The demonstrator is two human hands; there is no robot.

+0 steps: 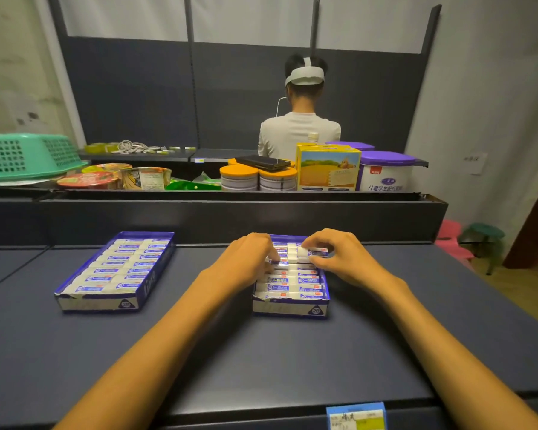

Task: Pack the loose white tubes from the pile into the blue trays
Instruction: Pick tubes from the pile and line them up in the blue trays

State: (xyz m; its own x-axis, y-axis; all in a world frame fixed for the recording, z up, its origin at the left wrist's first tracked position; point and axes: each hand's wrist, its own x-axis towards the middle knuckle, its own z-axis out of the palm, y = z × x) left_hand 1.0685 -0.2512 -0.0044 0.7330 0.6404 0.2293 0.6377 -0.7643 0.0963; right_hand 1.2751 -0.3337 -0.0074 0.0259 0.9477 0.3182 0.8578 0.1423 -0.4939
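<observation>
Right tray: a blue tray [291, 309] is sitting directly under both hands on the dark tabletop [261, 352]; white tubes [288, 288] are lying crosswise in it in two columns, filling it from the near wall to the far end.

Left tray: a second blue tray [98, 304] is lying well to the left of the left hand, angled on the tabletop, and is holding two packed columns of white tubes [118, 268].

Left hand: the left hand [250, 254] is reaching over the left column of the right tray, palm down, with fingers curled and fingertips pressing on the tubes there; whether it is gripping one cannot be told.

Right hand: the right hand [339, 256] is hovering over the far right part of the same tray, with thumb and forefinger pinching a single white tube [314, 252] that is lying level with the top row.

Arms: both bare forearms are stretching forward from the near edge and converging on the right tray.

Beyond the hands: a raised shelf is carrying an upturned green basket [28, 156], noodle bowls [87, 180], orange-lidded cans [239, 178], a yellow box [328, 169] and a purple-lidded tub [385, 172].

Further back: another person [298, 131] wearing a head strap is standing facing away.

Near edge: a blue and yellow label [356, 417] is sitting on the shelf front, between the forearms.
</observation>
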